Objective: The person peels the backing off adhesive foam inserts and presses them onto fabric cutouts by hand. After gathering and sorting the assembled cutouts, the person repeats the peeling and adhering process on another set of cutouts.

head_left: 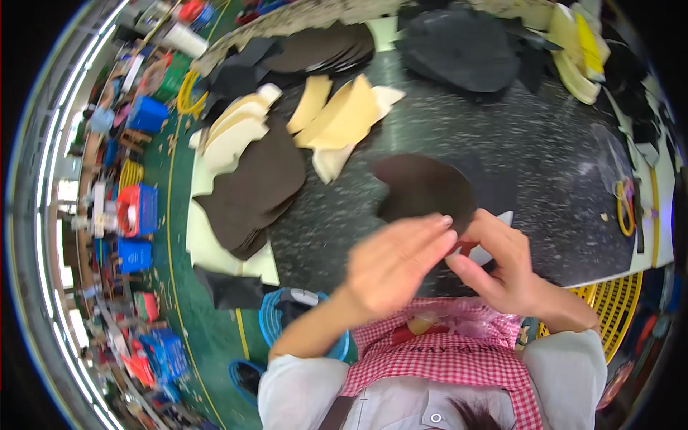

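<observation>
Both hands meet at the near edge of the counter (545, 172), over one dark brown cut piece (423, 188), rounded, lying flat on the speckled dark top. Left hand (393, 264) is blurred w/ motion, fingers held flat and together, tips touching the piece's near rim; can't tell if it grips or only presses. Right hand (502, 269) has fingers curled in a pinch at the same rim, thumb facing the left fingertips, but whether it's shut on the piece or on smth small and reddish under it isn't clear. A pale sliver (494, 244) pokes out just behind the right fingers. As to progress, judging from the layout: a lot looks sorted already, w/ a brown stack (251, 193) at the left edge of the counter, cream pieces (344, 115) fanned beyond it, more cream shapes (233, 136) just left of those, and black piles (459, 46) at the far side. The single piece under the hands looks like the one in work now, only just taken up, not yet lifted off the counter. How many are left to go can't be told. Scissors w/ yellow loops (626, 208) lie well off to the right. Person wears a red checked apron (444, 355); blue crates (136, 254) on the green floor at left.
</observation>
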